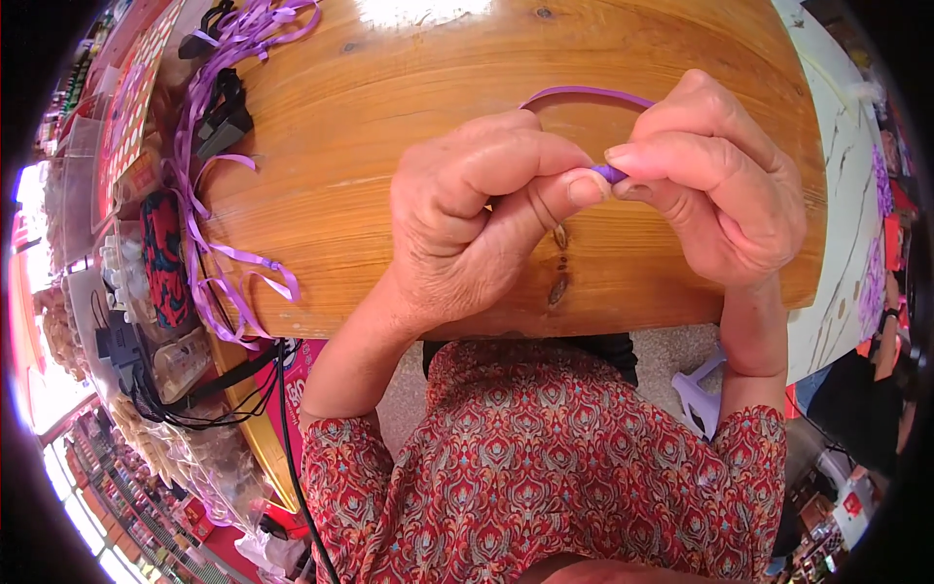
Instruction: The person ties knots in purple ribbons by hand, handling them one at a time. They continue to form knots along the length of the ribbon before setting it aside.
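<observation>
Above the wooden table point(389, 88), both my hands meet at a purple ribbon point(584, 91). The ribbon loops up behind my fingers, and a short piece of it shows bunched or rolled between my fingertips. My left hand point(467, 214) pinches it between thumb and bent forefinger. From the other side, my right hand point(720, 185) pinches it with thumb and forefinger, its other fingers curled. Whether the piece is knotted or only folded I cannot tell. Much of the ribbon is hidden behind my hands.
Loose purple ribbons point(199, 107) with black clips point(229, 117) lie along the table's left edge. Beyond it are a red-and-dark patterned pouch point(167, 258), a clear container point(182, 362) and a black cable point(284, 419). A white marbled table point(842, 195) adjoins on the right.
</observation>
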